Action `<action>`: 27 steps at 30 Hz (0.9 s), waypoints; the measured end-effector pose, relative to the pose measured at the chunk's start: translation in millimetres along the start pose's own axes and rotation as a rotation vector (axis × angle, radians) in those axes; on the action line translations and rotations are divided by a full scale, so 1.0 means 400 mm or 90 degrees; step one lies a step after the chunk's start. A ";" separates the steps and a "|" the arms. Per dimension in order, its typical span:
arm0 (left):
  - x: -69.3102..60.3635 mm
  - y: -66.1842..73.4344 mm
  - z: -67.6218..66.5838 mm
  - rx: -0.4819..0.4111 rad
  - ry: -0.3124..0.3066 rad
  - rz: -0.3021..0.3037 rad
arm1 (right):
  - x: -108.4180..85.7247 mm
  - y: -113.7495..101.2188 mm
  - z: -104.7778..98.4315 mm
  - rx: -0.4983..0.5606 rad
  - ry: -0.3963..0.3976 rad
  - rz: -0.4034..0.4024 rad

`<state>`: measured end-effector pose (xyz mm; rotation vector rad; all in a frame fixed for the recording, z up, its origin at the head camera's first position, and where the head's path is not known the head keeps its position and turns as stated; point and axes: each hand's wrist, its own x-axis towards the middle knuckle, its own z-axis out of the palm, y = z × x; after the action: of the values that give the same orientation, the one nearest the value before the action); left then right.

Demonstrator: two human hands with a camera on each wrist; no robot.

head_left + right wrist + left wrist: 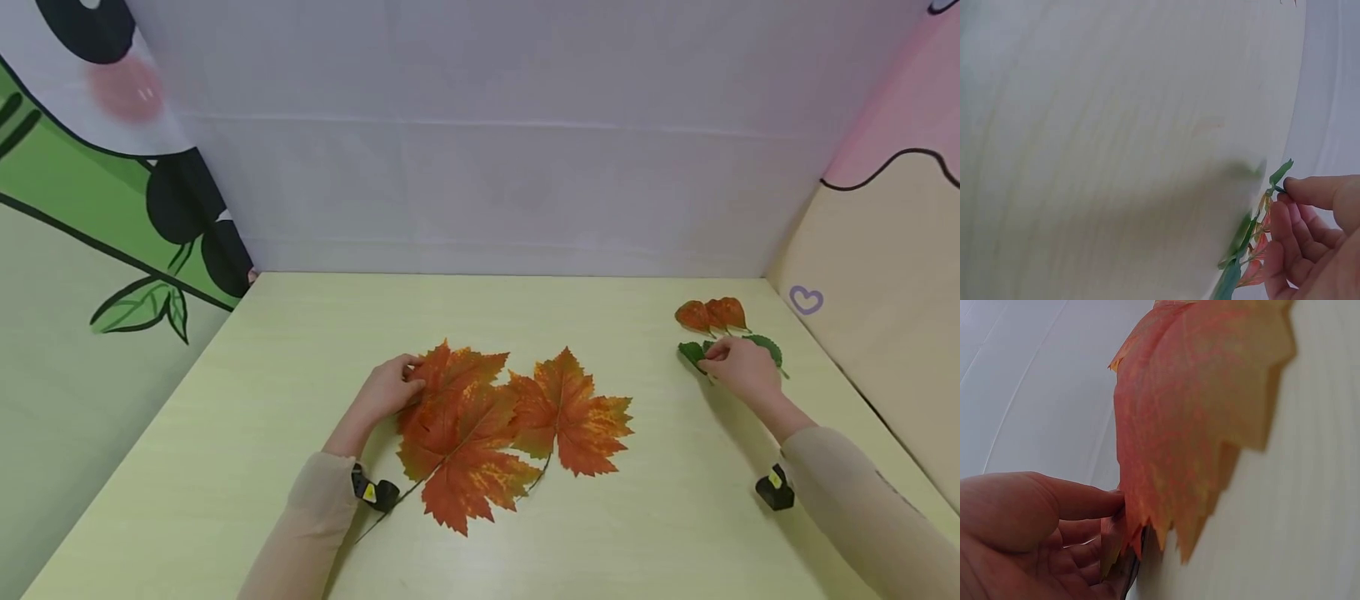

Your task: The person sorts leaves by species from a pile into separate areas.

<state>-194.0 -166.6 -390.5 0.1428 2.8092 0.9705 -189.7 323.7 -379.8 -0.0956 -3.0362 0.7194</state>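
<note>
Three large orange-red maple leaves with thin dark stems lie in the middle of the table. The front maple leaf [480,454] overlaps the rear left maple leaf [453,367], and the right maple leaf [577,417] lies beside them. At the left edge of this group, my left hand [382,390] pinches a maple leaf [1172,425], thumb on one face and fingers behind. Far to the right, my right hand [747,372] pinches a small green leaf [1281,172] between thumb and fingertips. Other green leaves [767,346] lie beside and partly behind that hand.
Several small orange-brown leaves [712,315] lie in a row behind the green ones, near the table's back right corner. A pale wall sheet [480,192] rises at the back edge of the light wooden table [225,500]. Printed panels stand at both sides.
</note>
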 end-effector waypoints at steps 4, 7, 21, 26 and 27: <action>-0.002 0.003 -0.002 -0.002 -0.002 -0.002 | 0.005 0.009 0.001 -0.001 -0.012 0.034; -0.002 0.003 -0.003 -0.001 -0.001 -0.001 | 0.009 0.013 0.004 0.007 -0.026 0.047; -0.001 -0.003 0.004 -0.010 -0.004 -0.005 | -0.007 -0.022 0.017 0.007 0.015 0.027; 0.000 -0.003 0.002 -0.004 -0.004 -0.003 | -0.018 -0.081 0.030 0.012 0.011 -0.031; 0.001 -0.002 0.001 -0.004 -0.003 -0.004 | -0.020 -0.092 0.033 0.012 0.006 -0.039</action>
<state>-194.3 -167.1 -391.3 0.1357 2.8000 0.9753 -184.1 284.3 -375.1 -0.0062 -3.0085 0.7420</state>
